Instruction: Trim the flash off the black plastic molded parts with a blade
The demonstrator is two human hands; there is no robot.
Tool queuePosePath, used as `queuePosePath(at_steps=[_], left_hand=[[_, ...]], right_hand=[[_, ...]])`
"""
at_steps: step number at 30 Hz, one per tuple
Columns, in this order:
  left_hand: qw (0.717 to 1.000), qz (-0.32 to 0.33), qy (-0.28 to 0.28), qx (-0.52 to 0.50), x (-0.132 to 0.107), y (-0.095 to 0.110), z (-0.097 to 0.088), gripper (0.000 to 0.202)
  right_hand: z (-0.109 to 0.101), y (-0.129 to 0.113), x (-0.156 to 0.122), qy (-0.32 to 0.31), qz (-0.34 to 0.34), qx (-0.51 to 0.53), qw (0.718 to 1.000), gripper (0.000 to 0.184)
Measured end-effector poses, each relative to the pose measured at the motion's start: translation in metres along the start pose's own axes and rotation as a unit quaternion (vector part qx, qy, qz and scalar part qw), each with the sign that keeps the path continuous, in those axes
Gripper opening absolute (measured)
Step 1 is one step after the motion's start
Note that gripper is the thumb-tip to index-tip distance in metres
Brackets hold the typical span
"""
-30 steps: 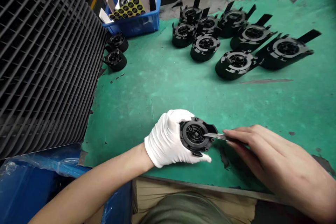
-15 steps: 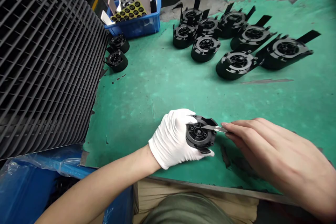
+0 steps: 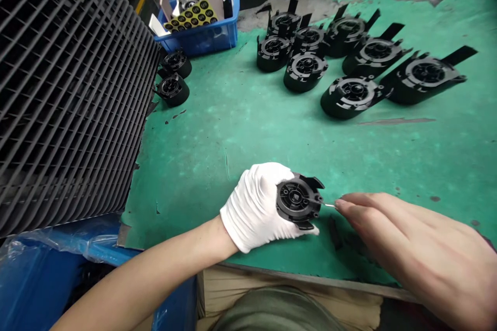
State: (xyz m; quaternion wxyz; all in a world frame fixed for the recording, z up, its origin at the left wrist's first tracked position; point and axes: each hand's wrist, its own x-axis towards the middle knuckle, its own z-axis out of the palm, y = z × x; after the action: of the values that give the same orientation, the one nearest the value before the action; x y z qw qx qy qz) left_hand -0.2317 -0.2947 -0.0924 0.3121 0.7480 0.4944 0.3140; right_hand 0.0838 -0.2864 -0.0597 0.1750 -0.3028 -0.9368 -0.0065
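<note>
My left hand (image 3: pixel 256 207), in a white glove, grips a round black plastic part (image 3: pixel 298 200) tilted on edge near the front of the green mat (image 3: pixel 248 129). My bare right hand (image 3: pixel 404 248) pinches a small metal blade (image 3: pixel 328 205) whose tip touches the right rim of the part. The blade's handle is hidden inside my fingers.
Several similar black parts (image 3: pixel 349 95) with long tabs stand at the back right; two smaller ones (image 3: pixel 173 89) sit at the left. A blue bin (image 3: pixel 202 36) with label sheets stands at the back. A black slatted grille (image 3: pixel 66 88) leans on the left. Blue plastic wrap (image 3: pixel 42 269) lies below.
The blade has slid from the part's centre face out to its right rim, and my left hand has turned the part slightly.
</note>
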Motion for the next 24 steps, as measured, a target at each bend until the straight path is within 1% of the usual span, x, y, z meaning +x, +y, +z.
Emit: queuePosePath(at_steps=[3,6,10,14,19,24], left_hand=[[0.999,0.019,-0.021,-0.022,0.005,0.006,-0.005,0.074],[0.998,0.016,-0.039,-0.035,0.008,0.012,-0.011,0.065],[0.998,-0.001,-0.053,-0.023,0.009,0.016,-0.013,0.062],[0.999,-0.011,-0.043,-0.031,0.008,0.015,-0.011,0.062],[0.998,-0.016,-0.040,-0.036,0.008,0.013,-0.010,0.064],[0.999,-0.024,-0.042,-0.011,0.007,0.012,-0.010,0.070]], right_hand=[[-0.001,0.000,-0.008,-0.014,-0.016,0.001,1.000,0.044],[-0.002,0.002,-0.008,-0.021,-0.026,0.008,0.999,0.044],[-0.002,0.005,-0.004,-0.024,-0.037,0.023,0.999,0.041],[-0.003,0.008,0.000,-0.018,-0.045,0.022,0.999,0.038],[-0.003,0.009,0.003,-0.023,-0.039,0.024,0.999,0.039],[-0.002,0.010,0.005,-0.021,-0.043,0.020,0.999,0.039]])
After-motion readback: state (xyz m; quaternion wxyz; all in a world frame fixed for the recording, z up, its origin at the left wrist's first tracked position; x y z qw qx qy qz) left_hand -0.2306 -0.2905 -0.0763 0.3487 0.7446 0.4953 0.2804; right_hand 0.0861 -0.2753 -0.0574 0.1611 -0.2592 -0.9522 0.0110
